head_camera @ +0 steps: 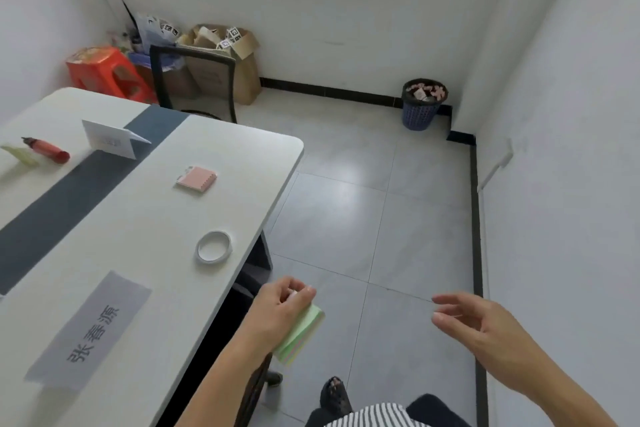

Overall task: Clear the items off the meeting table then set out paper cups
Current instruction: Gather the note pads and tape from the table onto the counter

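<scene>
My left hand [281, 305] is shut on a green pad of sticky notes [300, 336], held off the table's right edge above the floor. My right hand [474, 326] hangs open and empty over the floor tiles. On the white meeting table [145, 218] lie a roll of white tape [213, 247], a pink sticky-note pad [196, 178], a red marker [46, 150], a pale green slip [20, 155], a folded white name card [112, 139] and a flat name card with printed characters [92, 329].
A black mesh chair [194, 83] stands at the table's far end. Behind it are cardboard boxes [225, 59] and a red plastic stool [104, 74]. A blue waste basket [423, 104] full of paper sits by the far wall.
</scene>
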